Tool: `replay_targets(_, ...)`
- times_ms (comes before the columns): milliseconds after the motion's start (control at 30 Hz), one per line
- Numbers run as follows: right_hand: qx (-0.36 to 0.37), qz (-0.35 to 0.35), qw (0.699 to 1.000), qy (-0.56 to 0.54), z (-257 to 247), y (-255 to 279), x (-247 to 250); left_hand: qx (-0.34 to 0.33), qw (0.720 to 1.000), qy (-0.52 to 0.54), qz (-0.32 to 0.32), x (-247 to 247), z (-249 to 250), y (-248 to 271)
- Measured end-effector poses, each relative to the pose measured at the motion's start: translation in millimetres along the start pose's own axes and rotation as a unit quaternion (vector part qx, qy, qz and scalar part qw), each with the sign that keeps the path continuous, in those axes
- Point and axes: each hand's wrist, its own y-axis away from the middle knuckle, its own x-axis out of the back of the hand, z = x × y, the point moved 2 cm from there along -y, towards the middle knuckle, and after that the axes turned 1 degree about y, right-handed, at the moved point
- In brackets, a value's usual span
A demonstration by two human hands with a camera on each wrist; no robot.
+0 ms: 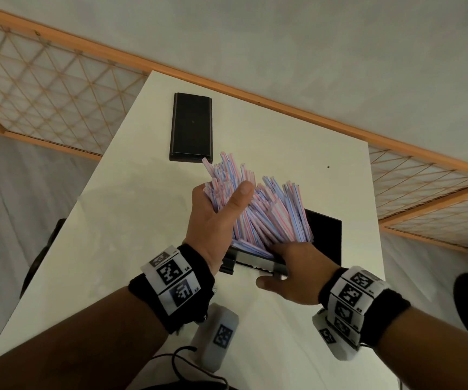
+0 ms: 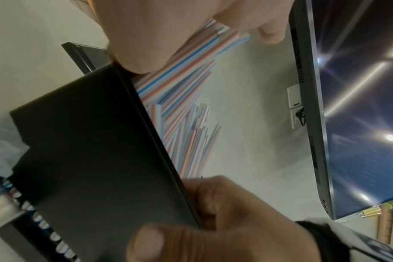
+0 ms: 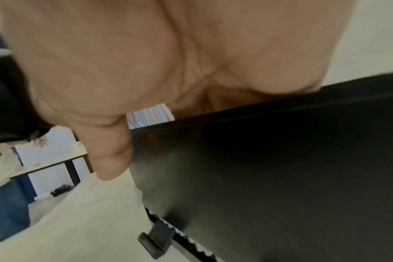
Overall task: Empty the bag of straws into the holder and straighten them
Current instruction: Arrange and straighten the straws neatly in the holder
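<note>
- Left hand (image 1: 213,223) has its grip closed round the upper part of the straws (image 1: 266,212), thumb laid across the front of the bundle and fingers behind it
- Right hand (image 1: 297,274) rests on the near top edge of the holder (image 1: 325,235); its fingers bend over the rim toward the straws' lower ends, and whether that grip pinches the rim or only lies on it cannot be told, since the fingertips are hidden
- Straws, white with red and blue stripes, stand in the open top of the black holder, fanned out and leaning away from the person, their upper ends uneven
- In the left wrist view the straws (image 2: 182,99) rise at a slant from behind the holder's dark wall (image 2: 96,150), with the right hand (image 2: 224,221) at the wall's edge
- In the right wrist view a small patch of straws (image 3: 149,115) shows between the palm and the holder's rim (image 3: 258,113)
- Holder stands on the white counter (image 1: 114,220), near its right side
- Flat black lid (image 1: 192,126) lies on the counter beyond the straws, well apart from the holder
- Both wrists carry black bands with printed marker tags
</note>
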Motion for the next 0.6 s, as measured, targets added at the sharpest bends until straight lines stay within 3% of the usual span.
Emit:
replay_targets(100,-0.005,-0.004,0.999,-0.047,-3.4,-7.4,-1.0,-0.001,1.0,0.004,0.007,2.1,-1.7,0.3)
replay_targets(267,-0.04,-0.09,0.995,-0.028,-16.7,-24.9,2.3,-0.003,1.0,0.008,0.004,1.0,-3.3,-0.9)
replay_targets(467,-0.102,-0.097,0.99,0.021,-22.8,-43.3,0.7,-0.006,1.0,0.011,0.005,4.9,-6.9,-2.2)
replay_targets(600,-0.113,-0.117,0.987,-0.011,-28.8,-50.6,1.2,-0.011,1.0,0.025,-0.004,4.9,-6.8,-2.6)
